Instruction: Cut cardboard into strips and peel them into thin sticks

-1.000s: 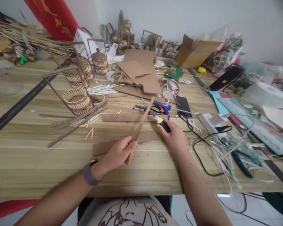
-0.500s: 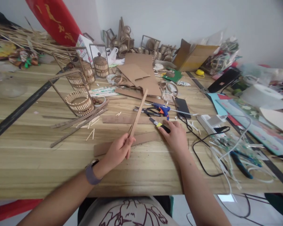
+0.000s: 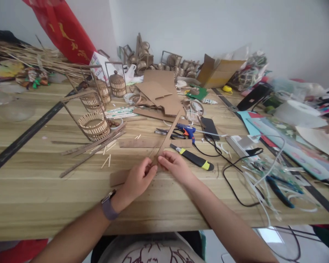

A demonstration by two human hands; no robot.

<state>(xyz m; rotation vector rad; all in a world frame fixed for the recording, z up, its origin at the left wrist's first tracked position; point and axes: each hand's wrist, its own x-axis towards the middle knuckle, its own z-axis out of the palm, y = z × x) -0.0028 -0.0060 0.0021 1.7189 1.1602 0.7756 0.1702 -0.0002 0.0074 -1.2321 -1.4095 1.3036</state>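
Both hands meet over the table's near middle on a narrow brown cardboard strip (image 3: 170,132), which slants up and away to the right. My left hand (image 3: 141,177) is closed round its near end. The fingers of my right hand (image 3: 174,166) pinch it just above. Right of my right hand lies a black and yellow utility knife (image 3: 194,158), apart from it. Another cardboard strip (image 3: 137,143) lies flat beyond the hands, and part of one more cardboard piece (image 3: 119,178) shows under my left hand.
Small slatted baskets (image 3: 94,127) with tall handles stand at the left. A blue glue gun (image 3: 188,131), pliers and a black phone (image 3: 210,128) lie beyond the knife. Black cable (image 3: 237,197) and white strips lie at the right. Cardboard sheets (image 3: 159,82) lie at the back.
My right hand has let go of the utility knife, leaving it on the table, and moved left to take hold of the cardboard strip. My left hand still holds the strip.
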